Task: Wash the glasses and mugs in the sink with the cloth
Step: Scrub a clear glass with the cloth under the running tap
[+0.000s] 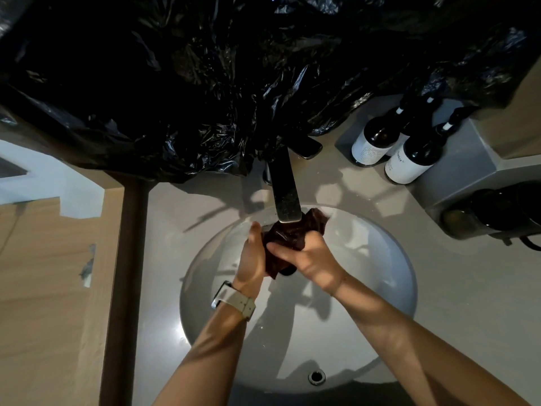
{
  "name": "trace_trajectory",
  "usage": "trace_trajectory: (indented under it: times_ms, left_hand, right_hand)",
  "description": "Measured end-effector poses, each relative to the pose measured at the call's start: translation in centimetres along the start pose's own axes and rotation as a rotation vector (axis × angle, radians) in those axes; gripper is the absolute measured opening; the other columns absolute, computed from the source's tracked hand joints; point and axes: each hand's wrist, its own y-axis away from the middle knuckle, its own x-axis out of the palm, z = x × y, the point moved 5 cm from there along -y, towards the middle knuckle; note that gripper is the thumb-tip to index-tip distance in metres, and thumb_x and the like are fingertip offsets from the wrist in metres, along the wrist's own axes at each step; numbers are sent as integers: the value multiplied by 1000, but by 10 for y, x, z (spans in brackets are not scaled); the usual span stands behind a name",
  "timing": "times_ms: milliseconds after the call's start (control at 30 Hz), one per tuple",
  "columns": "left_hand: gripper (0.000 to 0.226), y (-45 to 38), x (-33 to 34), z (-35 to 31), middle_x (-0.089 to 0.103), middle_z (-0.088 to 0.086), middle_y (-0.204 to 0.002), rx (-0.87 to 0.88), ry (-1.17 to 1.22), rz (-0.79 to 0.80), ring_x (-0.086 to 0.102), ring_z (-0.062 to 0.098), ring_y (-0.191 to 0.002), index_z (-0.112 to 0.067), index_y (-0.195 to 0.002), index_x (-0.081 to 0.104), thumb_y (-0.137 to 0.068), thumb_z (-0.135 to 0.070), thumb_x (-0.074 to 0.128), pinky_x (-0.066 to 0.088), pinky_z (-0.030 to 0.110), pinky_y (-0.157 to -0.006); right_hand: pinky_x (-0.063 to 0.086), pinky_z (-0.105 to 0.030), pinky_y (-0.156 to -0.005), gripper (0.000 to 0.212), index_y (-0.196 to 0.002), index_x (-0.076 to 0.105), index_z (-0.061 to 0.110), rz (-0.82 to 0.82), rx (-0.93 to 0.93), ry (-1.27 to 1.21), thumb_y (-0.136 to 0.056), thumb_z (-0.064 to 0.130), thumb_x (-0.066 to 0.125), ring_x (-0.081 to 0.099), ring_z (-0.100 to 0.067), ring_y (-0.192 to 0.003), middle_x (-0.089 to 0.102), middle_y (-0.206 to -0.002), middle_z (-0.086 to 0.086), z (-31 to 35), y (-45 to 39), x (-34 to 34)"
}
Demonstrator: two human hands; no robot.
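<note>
The cloth [289,238], dark and bunched, sits at mid-frame under the tap [285,191], over the sink [389,276]. The right hand [311,260] has its fingers clenched around it; the left hand [251,256] presses against its side, fingers only partly seen. A dark rounded thing shows beneath the cloth, maybe a mug, but I cannot tell. No other glasses or mugs show, so progress is hard to judge; washing seems under way. Black plastic [205,83] hides the upper frame; bottles [395,148] stand on the surface at upper right
</note>
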Motion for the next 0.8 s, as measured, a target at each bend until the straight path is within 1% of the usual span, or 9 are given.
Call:
trace_trajectory:
  times_ms: [67, 200, 267, 333, 433, 533, 667, 733, 800]
  left_hand:
    - [43, 11, -6, -5, 70, 11, -91, 228, -144, -131, 68, 22, -83, -14, -97, 64, -105, -42, 33, 56, 33, -70]
    - [35, 28, -17, -12, 64, 1, -87, 737, -538, -18, 63, 14, -82, -24, -102, 54, -99, -51, 31, 51, 23, -72]
    - [33, 20, -23, -10, 63, 5, -85, 610, -503, -8, 64, 13, -75, -23, -99, 54, -102, -47, 31, 53, 23, -65]
    - [48, 12, -19, -7, 59, 10, -65, 260, -284, 2, 59, 11, -46, -14, -89, 55, -106, -47, 24, 45, 19, -39]
    - [64, 11, -3, -4, 58, 5, -47, -103, -70, 101, 52, 10, -32, -5, -87, 59, -105, -49, 16, 35, 13, -30]
    - [49, 11, 1, -3, 70, 6, -66, 59, -145, -2, 67, 11, -57, -5, -94, 58, -108, -38, 25, 50, 18, -47]
    - [40, 14, -14, -3, 65, -3, -95, 623, -753, 2, 62, 6, -87, -21, -109, 53, -100, -52, 30, 51, 20, -75]
    - [39, 11, -20, -2, 65, -2, -95, 545, -729, 4, 63, 5, -87, -24, -107, 54, -98, -55, 31, 51, 20, -76]
    - [43, 10, -14, -5, 66, 6, -74, 268, -397, 4, 64, 10, -61, -16, -92, 57, -104, -49, 32, 52, 23, -56]
  right_hand:
    - [53, -36, -93, 24, -105, 69, 4, -14, 103, -87, -82, 11, 74, 70, -26, -99, 73, -101, -13, 6, -6, -3]
    - [56, -31, -83, 17, -97, 71, 10, 41, 430, -209, -85, 23, 71, 72, -21, -86, 75, -93, -10, -1, -11, -4]
    - [57, -30, -77, 17, -98, 71, 8, 56, 416, -227, -86, 21, 70, 73, -21, -83, 75, -90, -10, -4, -11, 0]
    - [55, -23, -68, 12, -97, 67, 2, 51, 236, -174, -87, 7, 68, 72, -16, -77, 74, -84, -9, -2, -9, 3]
    - [55, -26, -83, 18, -96, 67, 12, 23, 4, 31, -83, 1, 71, 70, -14, -90, 72, -94, -9, -10, -3, 5]
    - [55, -29, -86, 20, -102, 69, 5, -47, 116, -93, -83, 7, 73, 70, -24, -97, 73, -102, -15, -12, -7, -4]
    - [51, -37, -78, 31, -103, 69, 7, -12, 541, -264, -83, 31, 73, 69, -27, -85, 72, -89, -13, -26, -13, -14]
    - [52, -36, -71, 31, -101, 69, 8, 6, 547, -294, -82, 31, 73, 69, -28, -80, 71, -87, -13, -30, -13, -11]
    - [54, -28, -60, 16, -94, 70, 7, -54, 390, -280, -84, 19, 73, 70, -22, -74, 72, -83, -11, -30, -10, -7]
